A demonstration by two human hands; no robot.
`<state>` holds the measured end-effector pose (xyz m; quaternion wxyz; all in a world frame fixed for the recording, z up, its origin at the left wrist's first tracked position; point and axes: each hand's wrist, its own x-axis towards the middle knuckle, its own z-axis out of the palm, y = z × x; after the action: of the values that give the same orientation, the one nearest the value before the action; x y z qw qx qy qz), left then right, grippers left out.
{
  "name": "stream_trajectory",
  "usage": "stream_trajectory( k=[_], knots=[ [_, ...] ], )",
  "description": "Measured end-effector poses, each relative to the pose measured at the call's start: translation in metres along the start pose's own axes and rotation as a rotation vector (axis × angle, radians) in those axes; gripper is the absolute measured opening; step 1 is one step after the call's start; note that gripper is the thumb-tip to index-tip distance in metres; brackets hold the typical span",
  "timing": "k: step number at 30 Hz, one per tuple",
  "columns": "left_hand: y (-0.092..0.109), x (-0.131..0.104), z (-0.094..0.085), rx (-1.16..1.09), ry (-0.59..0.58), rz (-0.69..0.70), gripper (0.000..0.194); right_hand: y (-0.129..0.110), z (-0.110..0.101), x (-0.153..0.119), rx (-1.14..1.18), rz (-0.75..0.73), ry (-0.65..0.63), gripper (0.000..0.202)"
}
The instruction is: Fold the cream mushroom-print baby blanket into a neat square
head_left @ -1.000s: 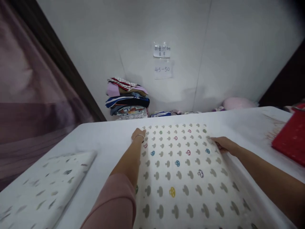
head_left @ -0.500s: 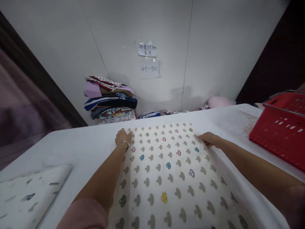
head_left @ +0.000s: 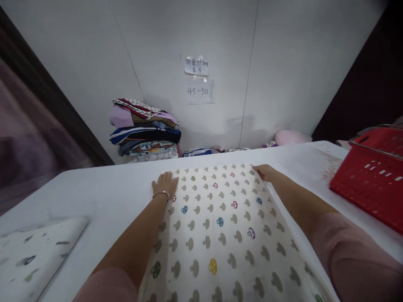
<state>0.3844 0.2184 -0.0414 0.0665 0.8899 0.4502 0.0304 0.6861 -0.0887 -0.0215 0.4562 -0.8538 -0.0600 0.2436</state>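
Fingers loosely spread, my left hand lay palm down along the left edge of the mushroom-print cloth, open and gripping nothing that I could see. My right hand was drawn nearly closed at the cloth's far right corner; whether it had fabric pinched underneath, I could not tell. The cloth lay between my arms on the white bench, its long axis running from the far edge back toward me and out of view. Of my two hands, the right was nearer that far edge.

The cream fabric looked thin and soft, flat on top, with grey mushrooms and a few coloured ones. Well to the left lay a leaf-print cloth; to the right stood a slotted, hard plastic red basket with a metal handle.
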Motion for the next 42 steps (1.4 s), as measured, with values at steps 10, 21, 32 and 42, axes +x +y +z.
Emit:
stream_trajectory(
  k=[10, 21, 32, 42],
  knots=[
    [-0.001, 0.000, 0.002, -0.021, -0.001, -0.004, 0.059, 0.005, 0.019, 0.003, -0.508, -0.249, 0.263, 0.038],
    [0.005, -0.006, -0.003, 0.052, 0.003, -0.007, 0.057, 0.011, 0.026, -0.015, -0.856, -0.473, 0.330, 0.036],
    [0.067, -0.013, 0.009, 0.048, -0.122, 0.265, 0.070, -0.001, 0.093, -0.027, -0.953, -0.762, -0.118, 0.065],
    [0.079, -0.024, 0.008, 0.044, -0.093, 0.358, 0.074, -0.010, 0.115, -0.044, -0.963, -0.822, -0.083, 0.067]
  ],
)
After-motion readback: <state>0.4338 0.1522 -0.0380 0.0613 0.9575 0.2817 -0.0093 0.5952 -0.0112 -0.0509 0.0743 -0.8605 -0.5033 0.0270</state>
